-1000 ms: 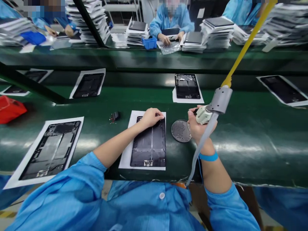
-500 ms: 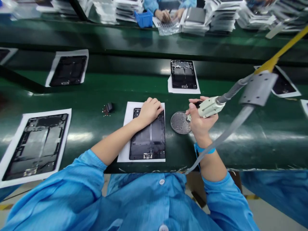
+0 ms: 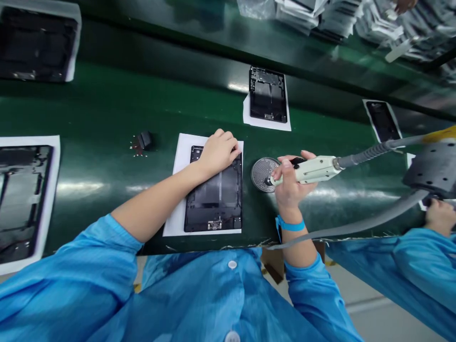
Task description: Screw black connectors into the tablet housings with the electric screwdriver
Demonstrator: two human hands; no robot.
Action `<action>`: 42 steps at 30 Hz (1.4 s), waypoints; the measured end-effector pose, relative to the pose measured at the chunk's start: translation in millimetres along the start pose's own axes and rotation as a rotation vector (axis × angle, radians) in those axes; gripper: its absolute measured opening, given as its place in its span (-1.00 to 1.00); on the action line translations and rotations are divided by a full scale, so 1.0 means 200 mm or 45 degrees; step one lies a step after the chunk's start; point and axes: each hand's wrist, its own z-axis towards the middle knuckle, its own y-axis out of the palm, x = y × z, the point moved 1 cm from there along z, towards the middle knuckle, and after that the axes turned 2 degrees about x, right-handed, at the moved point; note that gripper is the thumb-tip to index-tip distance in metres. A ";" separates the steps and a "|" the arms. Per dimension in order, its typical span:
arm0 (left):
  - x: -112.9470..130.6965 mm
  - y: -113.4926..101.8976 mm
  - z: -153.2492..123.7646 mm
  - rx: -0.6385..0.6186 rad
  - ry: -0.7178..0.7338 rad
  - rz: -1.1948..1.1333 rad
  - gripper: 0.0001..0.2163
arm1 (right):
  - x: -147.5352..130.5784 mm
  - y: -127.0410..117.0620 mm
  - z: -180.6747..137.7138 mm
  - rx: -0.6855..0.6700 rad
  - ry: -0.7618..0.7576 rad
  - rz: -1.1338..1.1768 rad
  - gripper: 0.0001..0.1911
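Note:
An opened tablet (image 3: 213,204) with dark insides lies on a white sheet (image 3: 174,218) in front of me. My left hand (image 3: 219,152) rests over its top edge, fingers bent and thumb near the right corner, holding it down. To the right, my right hand (image 3: 292,183) is wrapped round a pale electric screwdriver (image 3: 317,169). The tool lies nearly level, its tip over a round metal dish (image 3: 261,173) dotted with small holes. Whether the tip touches the dish I cannot tell. A blue band (image 3: 292,225) circles my right wrist.
A small black block (image 3: 145,140) lies left beside tiny scattered pieces. More opened tablets (image 3: 269,95) sit on white sheets along the green bench (image 3: 142,109). A grey cable (image 3: 356,229) loops across my right forearm. A co-worker's hand (image 3: 441,216) shows at the far right.
The view has turned and tilted down, cutting off the person opposite. The screwdriver has swung to a flatter angle, its tip now over the dish. My left hand stays on the tablet.

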 end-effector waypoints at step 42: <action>-0.01 0.05 0.07 0.070 -0.046 -0.350 -0.77 | 0.33 0.41 0.20 -0.371 0.041 -0.154 -0.46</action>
